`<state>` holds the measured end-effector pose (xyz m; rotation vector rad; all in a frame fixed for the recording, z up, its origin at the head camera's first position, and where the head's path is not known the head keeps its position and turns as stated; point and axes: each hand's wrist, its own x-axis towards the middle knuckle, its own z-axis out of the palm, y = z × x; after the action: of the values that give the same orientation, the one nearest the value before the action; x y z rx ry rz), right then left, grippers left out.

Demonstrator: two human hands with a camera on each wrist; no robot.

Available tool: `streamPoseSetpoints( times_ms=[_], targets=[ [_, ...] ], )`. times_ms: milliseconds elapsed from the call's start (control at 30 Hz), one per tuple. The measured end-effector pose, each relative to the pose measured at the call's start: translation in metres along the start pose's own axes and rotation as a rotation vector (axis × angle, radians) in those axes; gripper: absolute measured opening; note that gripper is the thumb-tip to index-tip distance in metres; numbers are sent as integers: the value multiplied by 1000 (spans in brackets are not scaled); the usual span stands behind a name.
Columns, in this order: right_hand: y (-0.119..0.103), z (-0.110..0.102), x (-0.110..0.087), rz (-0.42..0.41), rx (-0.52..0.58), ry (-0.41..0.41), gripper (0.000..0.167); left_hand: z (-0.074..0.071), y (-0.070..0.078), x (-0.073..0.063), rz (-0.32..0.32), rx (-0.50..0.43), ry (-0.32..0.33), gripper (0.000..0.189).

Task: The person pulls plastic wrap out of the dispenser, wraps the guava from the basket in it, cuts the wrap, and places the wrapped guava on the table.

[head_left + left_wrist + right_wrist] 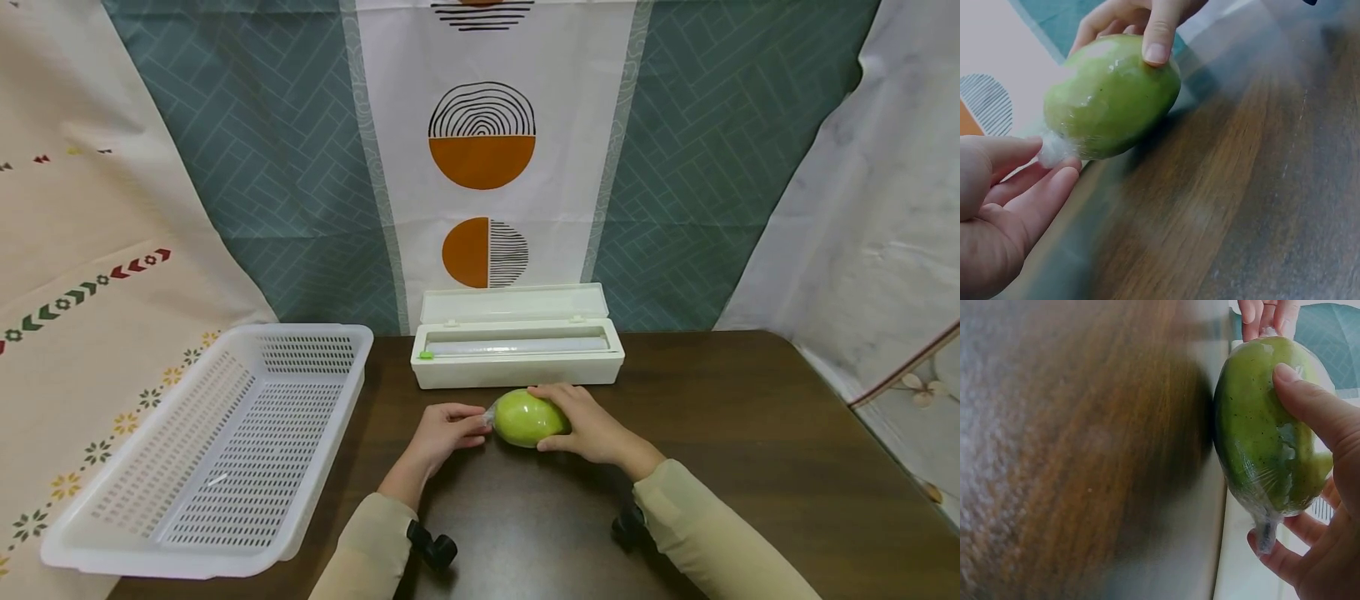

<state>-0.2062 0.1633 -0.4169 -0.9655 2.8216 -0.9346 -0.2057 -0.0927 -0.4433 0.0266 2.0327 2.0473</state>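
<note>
A green mango (528,419), wrapped in clear cling film, lies sideways just above or on the dark table; which of the two I cannot tell. My right hand (592,429) grips its right part, with the thumb (1304,400) pressed on the skin in the right wrist view. Between thumb and fingers, my left hand (442,437) pinches the twisted film end (1055,150) at the mango's left tip. A second twisted film end (1265,534) sticks out at the opposite tip, close to the right fingertips.
Right behind the mango stands a white cling film dispenser (517,372), lid up, with a film roll (517,345) inside and a green slider (426,355). A white perforated basket (318,492) is at the left. Patterned cloth (315,167) hangs behind the wooden table (750,433).
</note>
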Motion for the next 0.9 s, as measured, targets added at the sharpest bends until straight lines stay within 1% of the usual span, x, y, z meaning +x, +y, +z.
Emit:
streamPoseSetpoints(
  times_ms=[67,200,333,533,633,767,833,900],
  targets=[
    [0,0,0,2,3,0,77,1,-1,1,16,2,-1,28],
    [0,0,0,2,0,2,77,5,-2,4,53,41,1,30],
    [-1,0,1,-3,3,1,77,8,-4,6,69,71,28,30],
    [-1,-1,0,-10,0,0,77,11,-5,10,64,39,76,24],
    [-1,-1,0,-10,0,-2,76,13,0,8,66,33,83,20],
    [-1,-1,0,-8,2,-4,76,21,15,-5,90,67,98,15],
    [-1,-1,0,-7,2,-2,76,23,12,-3,98,74,119,14],
    [-1,0,0,-3,2,-2,76,22,5,1,89,66,134,16]
  ],
)
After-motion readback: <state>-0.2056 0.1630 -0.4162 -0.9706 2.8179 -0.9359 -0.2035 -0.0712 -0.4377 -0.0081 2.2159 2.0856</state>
